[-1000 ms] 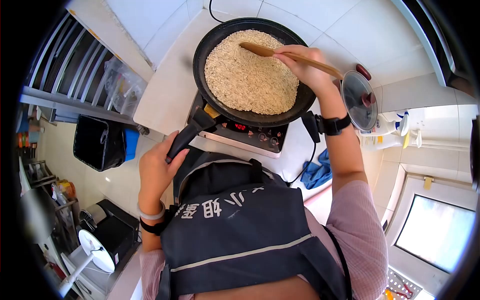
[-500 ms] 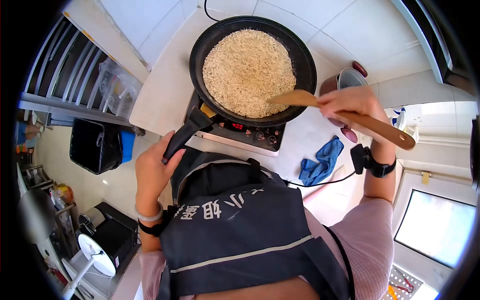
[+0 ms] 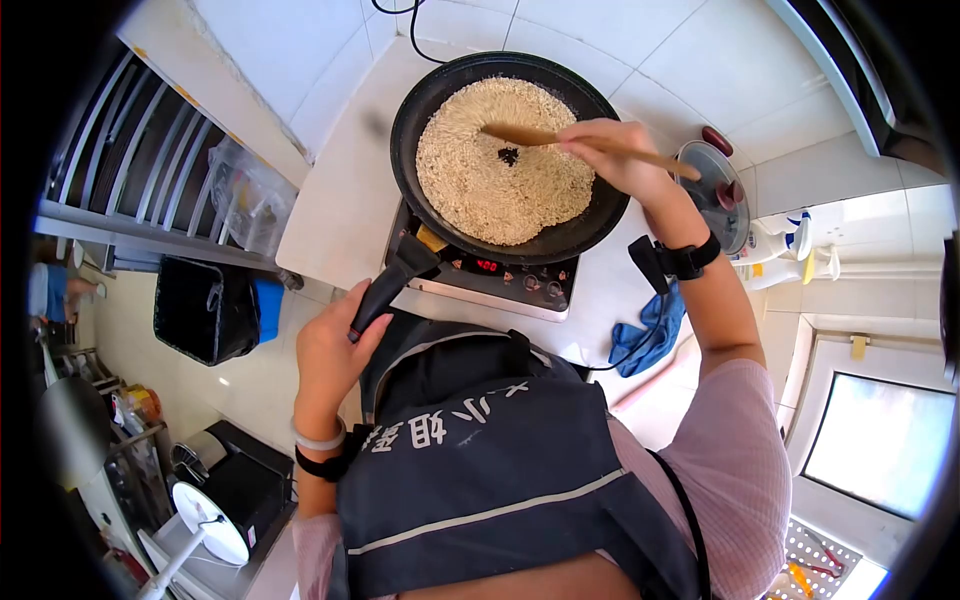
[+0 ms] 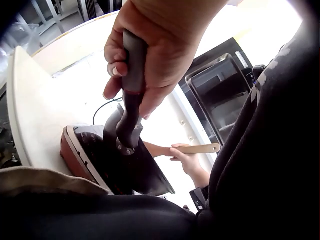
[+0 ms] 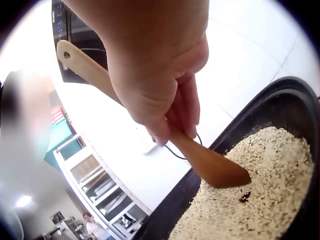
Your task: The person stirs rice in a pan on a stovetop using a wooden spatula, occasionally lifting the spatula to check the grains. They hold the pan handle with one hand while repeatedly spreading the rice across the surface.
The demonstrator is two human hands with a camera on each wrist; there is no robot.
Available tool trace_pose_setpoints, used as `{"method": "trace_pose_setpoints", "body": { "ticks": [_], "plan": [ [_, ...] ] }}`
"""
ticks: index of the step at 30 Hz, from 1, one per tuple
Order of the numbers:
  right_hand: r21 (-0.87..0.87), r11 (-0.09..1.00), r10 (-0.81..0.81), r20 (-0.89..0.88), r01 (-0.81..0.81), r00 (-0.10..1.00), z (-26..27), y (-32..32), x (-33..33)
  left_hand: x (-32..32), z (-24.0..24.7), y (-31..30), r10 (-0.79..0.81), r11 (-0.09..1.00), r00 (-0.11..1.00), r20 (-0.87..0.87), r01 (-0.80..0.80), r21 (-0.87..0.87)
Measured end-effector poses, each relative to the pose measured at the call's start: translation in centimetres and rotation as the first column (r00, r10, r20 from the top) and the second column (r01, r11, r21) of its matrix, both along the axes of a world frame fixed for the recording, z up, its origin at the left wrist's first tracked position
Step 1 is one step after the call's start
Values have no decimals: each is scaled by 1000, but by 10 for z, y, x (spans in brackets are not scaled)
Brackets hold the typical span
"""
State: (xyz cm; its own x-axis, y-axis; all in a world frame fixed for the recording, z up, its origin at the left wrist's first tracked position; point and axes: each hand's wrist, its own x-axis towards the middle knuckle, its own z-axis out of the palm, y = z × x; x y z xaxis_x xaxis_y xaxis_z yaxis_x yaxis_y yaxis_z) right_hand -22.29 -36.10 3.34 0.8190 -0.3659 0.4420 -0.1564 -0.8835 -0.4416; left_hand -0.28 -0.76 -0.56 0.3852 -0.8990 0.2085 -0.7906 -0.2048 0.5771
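A black frying pan [image 3: 606, 195] holds a wide bed of pale grains [image 3: 500, 205] and stands on an induction cooker [image 3: 500, 290] with a lit red display. My left hand [image 3: 330, 345] grips the pan's black handle [image 3: 385, 290]; in the left wrist view its fingers wrap round the handle [image 4: 134, 65]. With my right hand [image 3: 622, 158] I hold a wooden spatula [image 3: 522, 134] by its shaft. The spatula's blade [image 5: 217, 169] meets the grains in the right wrist view, beside a small dark patch [image 5: 245, 197] among them.
Right of the pan are a glass lid [image 3: 715, 185] with a dark red knob, spray bottles [image 3: 780, 240] and a crumpled blue cloth [image 3: 650, 335]. A tiled wall [image 3: 680, 60] rises behind. On the floor at left stands a black-lined bin [image 3: 200, 310].
The spatula came back toward the pan's near right edge, then went forward to the middle of the grains, where a dark patch now shows. My left hand keeps its grip on the handle.
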Motion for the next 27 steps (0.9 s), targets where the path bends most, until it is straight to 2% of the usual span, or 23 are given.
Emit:
{"method": "trace_pose_setpoints", "body": {
  "ticks": [1, 3, 4, 5, 7, 8, 10, 11, 13, 14, 15, 17, 19, 20, 22, 23, 26, 27],
  "plan": [
    [0, 1000, -4, 7, 4, 1000, 0, 0, 0, 1, 1, -1, -4, 1000, 1000, 7, 4, 0],
    [140, 966, -242, 182, 218, 953, 6, 10, -5, 0, 3, -1, 6, 999, 1000, -23, -5, 44],
    [145, 937, -340, 163, 318, 926, 16, 19, -13, 1, 4, 0, -2, 999, 1000, -24, 3, 44],
    [142, 935, -346, 163, 325, 924, 19, 25, -23, 2, 4, 0, 2, 998, 1000, -17, -1, 65],
    [160, 854, -520, 220, 495, 826, 24, 35, -45, 4, 5, -2, -1, 997, 1000, -12, 2, 83],
    [160, 850, -527, 218, 502, 822, 22, 37, -59, 5, 5, -2, 3, 996, 1000, -17, -2, 88],
    [337, 737, -658, 156, 586, 737, 11, 39, -83, 7, 7, -2, -1, 995, 1000, -21, 3, 96],
    [337, 733, -663, 158, 591, 732, 6, 43, -90, 8, 8, -3, -11, 996, 1000, -8, 11, 92],
    [336, 636, -759, 108, 695, 642, -5, 46, -98, 10, 9, -4, -21, 996, 1000, 7, 20, 82],
    [462, 598, -769, 101, 655, 631, -17, 39, -97, 12, 7, -4, -40, 998, 999, 15, 39, 57],
    [463, 597, -771, 107, 655, 628, -28, 34, -90, 15, 6, -4, -60, 998, 998, 24, 59, 34],
    [782, 462, -823, 202, 418, 531, -48, 26, -63, 19, 1, -4, -86, 996, 995, 40, 86, 8],
    [892, 342, -843, 152, 296, 516, -56, 10, -37, 21, -1, -3, -110, 994, 992, 64, 108, 34],
    [893, 340, -845, 153, 295, 512, -56, 4, -24, 22, 0, -3, -114, 993, 992, 46, 112, 47],
    [949, 236, -807, 73, 207, 586, -51, -2, 2, 22, 0, -4, -121, 992, 991, 48, 120, 38],
    [949, 239, -811, 78, 206, 580, -50, -1, 10, 22, -1, -4, -123, 992, 991, 47, 121, 28],
    [927, 329, -703, 113, 180, 703, -52, 4, 23, 26, -7, -3, -124, 992, 992, 24, 123, 36],
    [926, 330, -707, 114, 182, 698, -47, 11, 25, 27, -8, -3, -120, 992, 993, 10, 120, 39]
  ]
}}
